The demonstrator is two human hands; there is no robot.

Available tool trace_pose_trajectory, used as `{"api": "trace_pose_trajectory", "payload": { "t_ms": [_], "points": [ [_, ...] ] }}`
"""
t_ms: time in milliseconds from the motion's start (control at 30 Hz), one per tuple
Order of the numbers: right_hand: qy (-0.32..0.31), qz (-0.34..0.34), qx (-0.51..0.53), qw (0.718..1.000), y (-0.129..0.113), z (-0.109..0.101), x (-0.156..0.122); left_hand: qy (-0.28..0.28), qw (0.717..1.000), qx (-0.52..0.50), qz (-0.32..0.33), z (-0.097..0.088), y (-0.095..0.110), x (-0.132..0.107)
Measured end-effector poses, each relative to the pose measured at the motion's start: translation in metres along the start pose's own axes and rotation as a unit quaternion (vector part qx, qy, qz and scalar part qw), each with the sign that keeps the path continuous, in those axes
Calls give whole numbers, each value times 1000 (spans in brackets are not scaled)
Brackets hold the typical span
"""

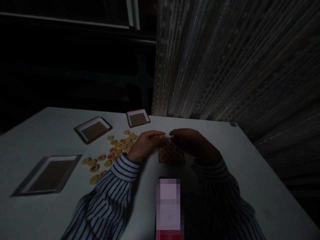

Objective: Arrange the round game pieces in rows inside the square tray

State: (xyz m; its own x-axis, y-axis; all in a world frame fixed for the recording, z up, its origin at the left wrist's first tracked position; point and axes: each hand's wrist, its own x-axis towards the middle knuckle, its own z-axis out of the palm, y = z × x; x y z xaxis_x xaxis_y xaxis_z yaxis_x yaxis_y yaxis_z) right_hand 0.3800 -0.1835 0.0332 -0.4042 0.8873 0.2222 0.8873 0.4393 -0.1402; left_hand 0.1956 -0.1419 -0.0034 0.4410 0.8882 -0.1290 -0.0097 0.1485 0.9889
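My left hand [147,143] is closed, with a round Chinese chess piece [162,137] between thumb and fingers, above the far left edge of a small box. That box [171,162] is square and filled with round pieces, several bearing red characters. Over its far right side my right hand [196,143] reaches with fingers stretched out and slightly curved; in the dim light I see nothing in them. Left of my left hand lies a loose spread of pale round pieces [123,146], some showing red or black characters. My left forearm hides part of this spread.
Three shallow frame-like trays or lids lie left and behind: one near left [50,175], one farther back [93,129], one at the back middle [138,118]. A pixelated phone-like object [168,206] is in front of the box. A string curtain [212,60] hangs behind the white table [240,160].
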Motion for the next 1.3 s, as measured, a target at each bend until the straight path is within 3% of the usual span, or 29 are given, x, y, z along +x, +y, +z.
{"api": "trace_pose_trajectory", "payload": {
  "t_ms": [267,567,867,1300],
  "points": [
    [-12,-1,-2,1000,-2,-2,0,12,999,-2,-37,5,5,-2],
    [-55,0,3,998,-6,-1,3,-3,999,46,0,8,7,-3],
    [-26,-21,28,999,-8,4,4,8,998,48,38,5,-4,2],
    [-64,8,20,998,-13,0,9,1,993,103,60,4,-6,4]
  ]
}}
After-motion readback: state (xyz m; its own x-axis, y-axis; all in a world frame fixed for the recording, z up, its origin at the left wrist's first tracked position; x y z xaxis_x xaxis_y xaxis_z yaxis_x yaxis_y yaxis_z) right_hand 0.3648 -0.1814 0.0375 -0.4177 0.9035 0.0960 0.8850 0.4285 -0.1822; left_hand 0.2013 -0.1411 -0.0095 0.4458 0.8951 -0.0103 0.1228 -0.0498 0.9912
